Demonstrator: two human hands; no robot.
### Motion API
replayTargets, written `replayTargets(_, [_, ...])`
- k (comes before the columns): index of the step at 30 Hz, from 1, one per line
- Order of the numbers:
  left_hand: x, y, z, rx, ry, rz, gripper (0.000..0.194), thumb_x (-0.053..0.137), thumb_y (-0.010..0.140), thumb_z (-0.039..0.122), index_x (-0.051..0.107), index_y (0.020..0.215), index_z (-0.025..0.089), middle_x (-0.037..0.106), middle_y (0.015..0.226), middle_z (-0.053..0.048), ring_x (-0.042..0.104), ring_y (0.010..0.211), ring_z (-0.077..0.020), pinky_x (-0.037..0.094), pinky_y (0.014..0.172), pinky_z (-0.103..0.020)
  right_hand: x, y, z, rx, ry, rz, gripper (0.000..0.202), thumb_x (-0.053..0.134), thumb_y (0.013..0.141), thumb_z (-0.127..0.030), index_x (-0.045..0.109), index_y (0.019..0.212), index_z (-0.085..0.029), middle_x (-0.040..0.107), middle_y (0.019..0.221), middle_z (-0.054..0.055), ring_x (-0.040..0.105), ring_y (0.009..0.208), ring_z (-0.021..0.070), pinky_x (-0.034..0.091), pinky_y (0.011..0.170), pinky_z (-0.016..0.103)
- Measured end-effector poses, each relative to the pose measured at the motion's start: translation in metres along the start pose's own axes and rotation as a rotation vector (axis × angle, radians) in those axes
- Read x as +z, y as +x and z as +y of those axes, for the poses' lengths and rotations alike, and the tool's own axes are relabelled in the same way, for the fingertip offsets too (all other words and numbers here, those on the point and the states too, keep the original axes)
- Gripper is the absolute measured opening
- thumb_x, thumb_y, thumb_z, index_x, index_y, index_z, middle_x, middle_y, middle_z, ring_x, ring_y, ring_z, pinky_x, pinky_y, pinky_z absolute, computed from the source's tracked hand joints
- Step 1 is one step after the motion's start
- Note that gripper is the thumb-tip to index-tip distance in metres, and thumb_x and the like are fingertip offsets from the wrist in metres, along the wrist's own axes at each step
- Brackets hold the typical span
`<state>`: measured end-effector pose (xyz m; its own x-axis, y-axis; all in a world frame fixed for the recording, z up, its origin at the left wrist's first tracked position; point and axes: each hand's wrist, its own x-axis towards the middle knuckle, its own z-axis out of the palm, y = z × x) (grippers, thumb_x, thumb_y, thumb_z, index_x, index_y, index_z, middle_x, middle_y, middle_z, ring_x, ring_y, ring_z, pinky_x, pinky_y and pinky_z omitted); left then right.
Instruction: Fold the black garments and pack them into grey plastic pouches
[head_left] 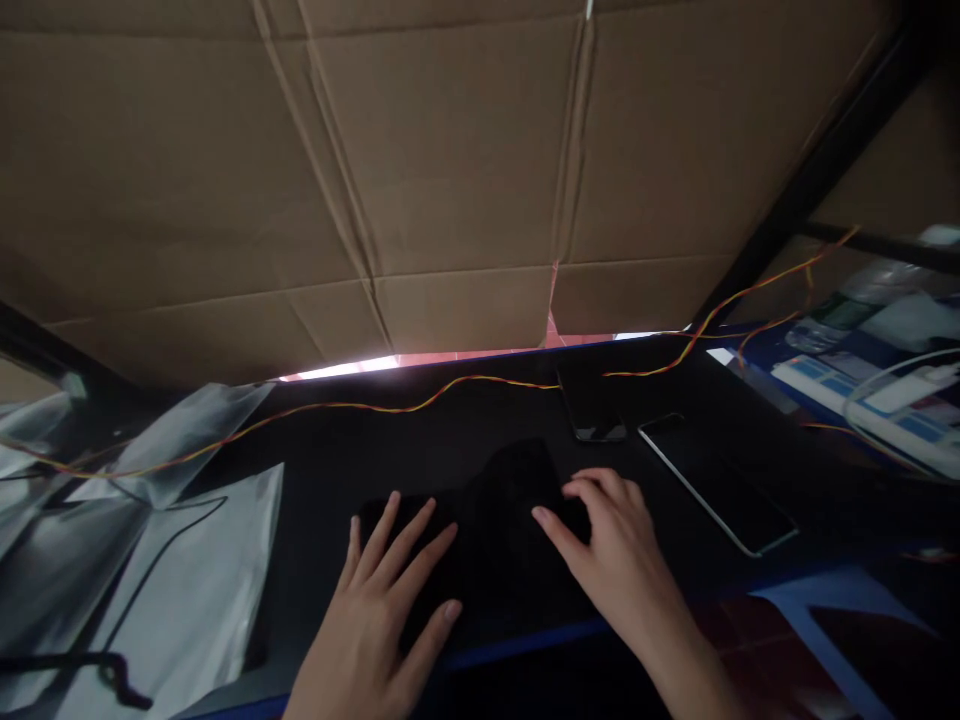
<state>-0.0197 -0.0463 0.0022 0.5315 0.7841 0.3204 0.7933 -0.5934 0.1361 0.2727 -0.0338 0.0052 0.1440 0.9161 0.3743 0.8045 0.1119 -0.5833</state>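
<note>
My left hand (386,590) lies flat with its fingers spread, palm down on a black area of the dark tabletop. To its right is a black, flat, soft-looking piece (517,500), hard to tell from the table in the dim light. My right hand (615,535) is bent at the right edge of that piece, thumb and curled fingers close around the edge. How firmly they grip it is hidden by the dark. A dark phone (591,405) lies just beyond my right hand, and a larger light-edged phone (716,485) lies to the right.
Clear plastic bags (187,570) lie at the left, with a black cable (67,660) over them. A twisted red-yellow wire (405,408) crosses the back. Cardboard (450,180) walls the far side. A power strip (862,410) and a plastic bottle (847,305) are at the right.
</note>
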Motion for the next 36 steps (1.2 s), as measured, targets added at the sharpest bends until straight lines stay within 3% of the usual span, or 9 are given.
replayTargets(4, [-0.002, 0.002, 0.000, 0.058, -0.058, -0.067, 0.076, 0.059, 0.108, 0.049, 0.027, 0.176, 0.032, 0.040, 0.179, -0.011, 0.036, 0.164, -0.0469, 0.037, 0.120, -0.085, -0.011, 0.011, -0.008, 0.002, 0.018, -0.080, 0.011, 0.069, 0.100, -0.033, 0.061, 0.094, -0.028, 0.071, 0.081, -0.001, 0.071, 0.070, 0.0202, 0.056, 0.061, 0.032])
replayTargets(8, [-0.006, -0.005, 0.003, 0.031, -0.082, -0.020, 0.072, 0.051, 0.111, 0.045, 0.027, 0.177, 0.027, 0.033, 0.182, -0.013, 0.028, 0.168, -0.0449, 0.035, 0.125, -0.080, -0.034, 0.019, -0.022, 0.022, -0.015, 0.017, 0.007, 0.062, 0.102, -0.034, 0.061, 0.105, -0.028, 0.074, 0.092, 0.002, 0.073, 0.074, 0.0222, 0.055, 0.063, 0.033])
replayTargets(12, [-0.005, -0.002, 0.003, 0.085, -0.079, -0.044, 0.071, 0.059, 0.109, 0.040, 0.033, 0.174, 0.027, 0.052, 0.172, -0.012, 0.047, 0.160, -0.0389, 0.043, 0.124, -0.073, -0.031, 0.013, -0.058, -0.148, -0.092, 0.051, 0.015, 0.056, 0.108, -0.035, 0.065, 0.117, -0.028, 0.076, 0.108, 0.010, 0.077, 0.092, 0.0300, 0.062, 0.072, 0.041])
replayTargets(16, [0.002, 0.002, 0.000, 0.113, -0.092, -0.001, 0.057, 0.061, 0.107, 0.030, 0.050, 0.163, 0.023, 0.071, 0.153, -0.012, 0.064, 0.147, -0.0347, 0.051, 0.120, -0.069, -0.014, 0.004, -0.084, -0.276, 0.102, -0.194, 0.024, 0.049, 0.113, -0.028, 0.070, 0.123, -0.027, 0.079, 0.117, 0.008, 0.079, 0.100, 0.0261, 0.068, 0.081, 0.040])
replayTargets(19, [0.001, 0.001, 0.002, 0.051, -0.140, 0.083, 0.051, 0.054, 0.107, 0.018, 0.055, 0.158, 0.024, 0.075, 0.148, -0.009, 0.068, 0.143, -0.0293, 0.054, 0.121, -0.062, -0.012, 0.003, -0.073, -0.285, 0.193, -0.220, 0.034, 0.044, 0.114, -0.017, 0.072, 0.131, -0.026, 0.077, 0.134, 0.006, 0.075, 0.123, 0.0228, 0.065, 0.105, 0.041])
replayTargets(24, [-0.012, 0.014, 0.024, -0.127, -0.234, 0.217, 0.057, 0.050, 0.110, 0.016, 0.047, 0.164, 0.031, 0.064, 0.162, -0.005, 0.059, 0.153, -0.0259, 0.048, 0.129, -0.053, 0.004, -0.010, -0.043, -0.396, 0.030, -0.319, 0.042, 0.053, 0.114, -0.020, 0.064, 0.153, -0.026, 0.060, 0.166, 0.005, 0.048, 0.160, 0.0313, 0.051, 0.125, 0.060])
replayTargets(30, [0.019, 0.041, 0.042, -0.064, -0.044, 0.083, 0.077, 0.041, 0.116, 0.032, -0.001, 0.179, 0.024, 0.041, 0.178, -0.016, 0.040, 0.164, -0.0343, 0.051, 0.124, -0.060, 0.022, -0.028, -0.039, -0.400, -0.028, -0.360, 0.062, 0.042, 0.111, -0.012, 0.041, 0.172, -0.024, 0.044, 0.175, 0.005, 0.037, 0.165, 0.0292, 0.043, 0.130, 0.061])
replayTargets(34, [0.035, 0.035, 0.034, -0.036, -0.015, 0.056, 0.075, 0.040, 0.116, 0.031, 0.002, 0.179, 0.024, 0.042, 0.176, -0.016, 0.044, 0.162, -0.0343, 0.050, 0.124, -0.061, 0.010, -0.029, -0.033, -0.453, -0.045, -0.434, 0.064, 0.050, 0.112, -0.019, 0.035, 0.174, -0.023, 0.039, 0.177, 0.005, 0.036, 0.165, 0.0286, 0.044, 0.130, 0.057])
replayTargets(36, [0.026, 0.025, 0.020, -0.043, -0.013, 0.053, 0.072, 0.041, 0.115, 0.031, 0.010, 0.179, 0.025, 0.045, 0.176, -0.013, 0.045, 0.162, -0.0329, 0.049, 0.125, -0.061, 0.007, -0.032, -0.027, -0.498, -0.059, -0.451, 0.078, 0.068, 0.108, -0.041, 0.033, 0.176, -0.024, 0.034, 0.179, 0.009, 0.036, 0.164, 0.0351, 0.047, 0.127, 0.059])
